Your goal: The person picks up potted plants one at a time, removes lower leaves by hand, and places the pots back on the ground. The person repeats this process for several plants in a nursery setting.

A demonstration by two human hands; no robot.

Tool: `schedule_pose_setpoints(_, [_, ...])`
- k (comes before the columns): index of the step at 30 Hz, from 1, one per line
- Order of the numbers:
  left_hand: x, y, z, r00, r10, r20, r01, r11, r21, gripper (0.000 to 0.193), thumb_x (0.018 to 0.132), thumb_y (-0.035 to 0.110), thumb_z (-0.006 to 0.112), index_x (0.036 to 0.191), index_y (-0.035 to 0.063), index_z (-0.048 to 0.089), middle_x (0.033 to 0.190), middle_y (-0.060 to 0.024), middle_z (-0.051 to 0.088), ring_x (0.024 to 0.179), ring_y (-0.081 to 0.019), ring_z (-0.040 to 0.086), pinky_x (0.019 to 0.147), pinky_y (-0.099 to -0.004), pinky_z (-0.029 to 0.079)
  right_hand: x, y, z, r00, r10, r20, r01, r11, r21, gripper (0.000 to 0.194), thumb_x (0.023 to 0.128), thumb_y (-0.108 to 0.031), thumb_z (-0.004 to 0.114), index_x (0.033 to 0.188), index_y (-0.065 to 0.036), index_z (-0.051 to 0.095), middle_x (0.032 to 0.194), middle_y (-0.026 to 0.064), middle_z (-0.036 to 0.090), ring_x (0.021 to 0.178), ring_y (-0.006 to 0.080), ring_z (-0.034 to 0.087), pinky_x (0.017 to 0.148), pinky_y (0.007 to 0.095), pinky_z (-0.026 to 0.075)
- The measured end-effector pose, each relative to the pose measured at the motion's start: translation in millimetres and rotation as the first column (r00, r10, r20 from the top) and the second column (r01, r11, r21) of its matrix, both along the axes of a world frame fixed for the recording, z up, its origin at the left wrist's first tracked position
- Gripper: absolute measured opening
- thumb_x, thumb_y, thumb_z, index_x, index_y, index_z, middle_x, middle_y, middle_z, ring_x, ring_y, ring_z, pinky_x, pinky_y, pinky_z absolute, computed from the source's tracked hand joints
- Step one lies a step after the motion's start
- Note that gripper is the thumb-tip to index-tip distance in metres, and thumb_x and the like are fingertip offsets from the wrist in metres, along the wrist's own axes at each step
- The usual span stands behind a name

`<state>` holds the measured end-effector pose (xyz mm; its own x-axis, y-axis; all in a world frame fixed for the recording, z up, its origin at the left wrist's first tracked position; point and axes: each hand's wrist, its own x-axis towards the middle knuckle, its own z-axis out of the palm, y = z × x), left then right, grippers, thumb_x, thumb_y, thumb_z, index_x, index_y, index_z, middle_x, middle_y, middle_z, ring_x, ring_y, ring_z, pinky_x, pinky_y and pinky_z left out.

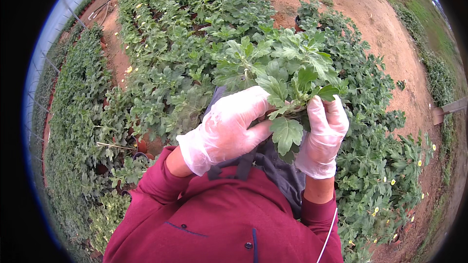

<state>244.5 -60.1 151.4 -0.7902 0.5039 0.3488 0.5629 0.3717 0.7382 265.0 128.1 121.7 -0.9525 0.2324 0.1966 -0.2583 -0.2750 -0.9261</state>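
Observation:
A leafy green potted-type chrysanthemum plant (289, 76) rises in front of my body, its lobed leaves spreading between both hands. My left hand (228, 128), in a thin whitish glove, curls around its stems from the left, and the fingertips are hidden behind leaves. On the right, my gloved right hand (323, 131) pinches a leaf (328, 92) between thumb and finger. One broad leaf (287, 134) hangs down between the hands. Foliage hides the plant's base, so I cannot tell whether it stands in a pot.
Dense rows of similar plants (175, 44) surround me, some with small yellow flowers (129, 69). Terracotta-coloured pots (142, 145) show at the left. Bare reddish soil (369, 25) runs along the right. A wooden-handled tool (449, 109) appears at the right rim. A white cord (328, 234) crosses my right sleeve.

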Motion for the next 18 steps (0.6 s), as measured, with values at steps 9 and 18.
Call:
schedule_pose_setpoints(9, [10.4, 14.1, -22.9, 0.974, 0.223, -0.026, -0.217, 0.963, 0.159, 0.027, 0.082, 0.002, 0.079, 0.107, 0.0024, 0.071, 0.096, -0.0141, 0.071, 0.088, -0.0333, 0.071, 0.078, -0.0386, 0.056, 1.4, -7.4, -1.2, 1.000, -0.024, -0.015, 0.024, 0.999, -0.021, 0.016, 0.102, -0.003, 0.065, 0.118, 0.001, 0.069, 0.103, 0.0019, 0.072, 0.089, 0.0069, 0.064, 0.081, 0.0248, 0.052])
schedule_pose_setpoints(18, [6.4, 7.1, -20.2, 0.970, 0.113, 0.217, -0.180, 0.930, 0.320, 0.021, 0.092, 0.005, 0.075, 0.111, 0.0004, 0.067, 0.099, -0.0096, 0.071, 0.087, -0.0195, 0.070, 0.079, -0.0344, 0.055, 0.6, -11.7, 3.5, 1.000, 0.006, 0.014, -0.006, 0.999, -0.046, 0.017, 0.104, -0.006, 0.062, 0.118, 0.001, 0.069, 0.106, 0.0020, 0.072, 0.091, 0.0079, 0.064, 0.084, 0.0264, 0.052])
